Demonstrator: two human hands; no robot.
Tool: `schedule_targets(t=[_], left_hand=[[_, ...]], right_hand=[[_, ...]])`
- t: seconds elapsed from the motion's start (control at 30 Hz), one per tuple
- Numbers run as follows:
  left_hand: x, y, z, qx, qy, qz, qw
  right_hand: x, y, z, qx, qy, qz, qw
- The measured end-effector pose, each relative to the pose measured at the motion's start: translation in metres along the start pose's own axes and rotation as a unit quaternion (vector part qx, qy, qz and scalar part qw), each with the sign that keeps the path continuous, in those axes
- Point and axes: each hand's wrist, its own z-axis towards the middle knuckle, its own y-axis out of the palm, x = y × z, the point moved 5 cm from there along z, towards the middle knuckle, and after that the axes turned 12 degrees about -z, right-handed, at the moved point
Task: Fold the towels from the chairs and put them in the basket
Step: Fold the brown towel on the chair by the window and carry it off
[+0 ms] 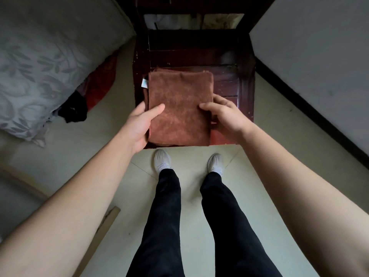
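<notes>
the folded towel (179, 108) sits on the near left part of the chair (245, 80) seat, long axis running near-to-far, with the left hand (139, 124) and right hand (225, 114) each clamping a side edge, equally close, so i'd guess it lifts straight up.

towel (179, 108): brown cloth, matt, short fuzzy nap | chair (245, 80): dark red-brown wood, glossy lacquer, chipped edges | floor (191, 196): pale smooth tile, faint sheen | bedding (40, 62): grey leaf-patterned cloth
</notes>
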Motion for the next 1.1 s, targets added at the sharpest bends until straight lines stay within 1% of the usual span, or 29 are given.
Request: schedule_targets(t=[0.07,0.1,0.2,0.3,0.37,0.43,0.53,0.6,0.63,0.73,0.8,0.83,0.9,0.93,1.0,1.07,1.1], left_hand=[[0.017,0.006,-0.022,-0.029,0.017,0.023,0.999],[0.035,0.012,-0.043,-0.038,0.036,0.039,0.998],[0.073,0.025,-0.094,-0.067,0.059,0.086,0.992],[0.111,0.039,-0.158,-0.083,0.088,0.132,0.984],[0.125,0.044,-0.209,-0.061,0.122,0.147,0.980],[0.130,0.047,-0.253,-0.032,0.157,0.136,0.978],[0.127,0.046,-0.315,0.007,0.197,0.099,0.975],[0.124,0.038,-0.370,0.039,0.233,0.058,0.970],[0.121,0.036,-0.383,0.045,0.241,0.041,0.969],[0.106,0.011,-0.464,0.101,0.293,-0.020,0.950],[0.098,0.003,-0.491,0.122,0.308,-0.049,0.942],[0.084,-0.015,-0.534,0.159,0.334,-0.070,0.926],[0.065,-0.037,-0.581,0.191,0.357,-0.103,0.909],[0.054,-0.048,-0.602,0.205,0.370,-0.110,0.899],[0.013,-0.083,-0.671,0.252,0.413,-0.141,0.864],[-0.034,-0.111,-0.727,0.299,0.432,-0.169,0.834],[-0.073,-0.128,-0.764,0.330,0.436,-0.189,0.815]], right_hand=[[-0.017,-0.003,-0.020,-0.060,-0.007,0.010,0.998],[-0.035,-0.007,-0.036,-0.085,-0.025,-0.014,0.996],[-0.077,-0.014,-0.083,-0.148,-0.049,-0.057,0.986],[-0.130,-0.022,-0.133,-0.190,-0.097,-0.094,0.972],[-0.160,-0.020,-0.170,-0.220,-0.122,-0.104,0.962],[-0.181,-0.013,-0.201,-0.246,-0.139,-0.119,0.952],[-0.203,0.000,-0.243,-0.274,-0.155,-0.159,0.936],[-0.219,0.019,-0.279,-0.298,-0.178,-0.201,0.916],[-0.225,0.024,-0.288,-0.308,-0.184,-0.203,0.911],[-0.242,0.073,-0.342,-0.361,-0.210,-0.235,0.878],[-0.248,0.094,-0.362,-0.382,-0.234,-0.249,0.859],[-0.246,0.126,-0.391,-0.410,-0.250,-0.264,0.837],[-0.239,0.164,-0.423,-0.441,-0.261,-0.274,0.814],[-0.233,0.182,-0.438,-0.460,-0.263,-0.278,0.801],[-0.205,0.237,-0.489,-0.504,-0.272,-0.299,0.763],[-0.174,0.284,-0.536,-0.535,-0.293,-0.326,0.722],[-0.146,0.315,-0.565,-0.555,-0.298,-0.345,0.696]])
